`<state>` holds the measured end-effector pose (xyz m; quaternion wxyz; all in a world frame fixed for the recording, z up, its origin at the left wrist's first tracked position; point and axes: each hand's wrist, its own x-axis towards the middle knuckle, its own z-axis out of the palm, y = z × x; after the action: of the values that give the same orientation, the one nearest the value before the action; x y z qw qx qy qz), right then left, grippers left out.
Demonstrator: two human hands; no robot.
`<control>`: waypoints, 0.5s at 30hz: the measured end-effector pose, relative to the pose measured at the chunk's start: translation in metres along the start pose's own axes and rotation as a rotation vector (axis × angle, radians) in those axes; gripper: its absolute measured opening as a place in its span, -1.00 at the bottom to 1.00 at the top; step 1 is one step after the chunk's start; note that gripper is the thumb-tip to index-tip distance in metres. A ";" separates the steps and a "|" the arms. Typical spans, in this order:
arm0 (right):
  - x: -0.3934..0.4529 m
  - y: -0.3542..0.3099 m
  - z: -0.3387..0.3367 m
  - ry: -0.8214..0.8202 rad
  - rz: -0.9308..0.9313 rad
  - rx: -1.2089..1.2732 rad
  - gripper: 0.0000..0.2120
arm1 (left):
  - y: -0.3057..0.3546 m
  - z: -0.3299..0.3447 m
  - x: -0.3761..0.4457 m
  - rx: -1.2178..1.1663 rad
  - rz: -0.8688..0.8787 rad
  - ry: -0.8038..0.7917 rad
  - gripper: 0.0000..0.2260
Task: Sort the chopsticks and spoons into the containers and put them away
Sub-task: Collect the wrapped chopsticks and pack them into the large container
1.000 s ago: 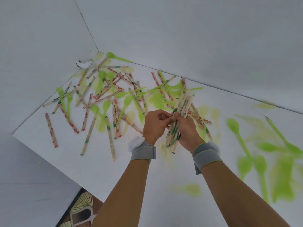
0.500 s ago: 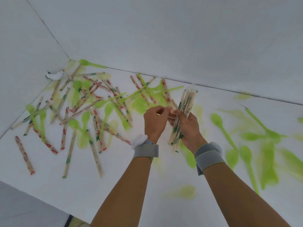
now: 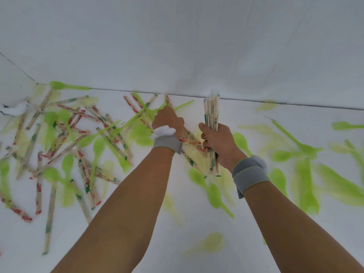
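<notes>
Bare forearms, 2 grey wristbands [image 3: 248,175] each carrying a white knob.

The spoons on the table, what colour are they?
Light green spoons; the head view, the only one, shows them.

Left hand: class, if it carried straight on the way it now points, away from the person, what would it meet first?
Most likely the tangle of green plastic cutlery and wrapped chopsticks just beyond the left hand, then the white wall behind. Its fingers are hidden, so whether it already touches them cannot be told.
</notes>
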<state>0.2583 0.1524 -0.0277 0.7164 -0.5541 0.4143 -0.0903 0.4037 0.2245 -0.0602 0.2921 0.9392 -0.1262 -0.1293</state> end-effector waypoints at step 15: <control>0.000 -0.004 0.000 0.017 0.045 0.167 -0.90 | 0.009 -0.045 -0.049 -0.525 -0.097 -0.145 -0.76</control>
<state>0.2592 0.1509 -0.0246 0.7582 -0.4823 0.4238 -0.1132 0.3701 0.2554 -0.0108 0.5093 0.8245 -0.0638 -0.2383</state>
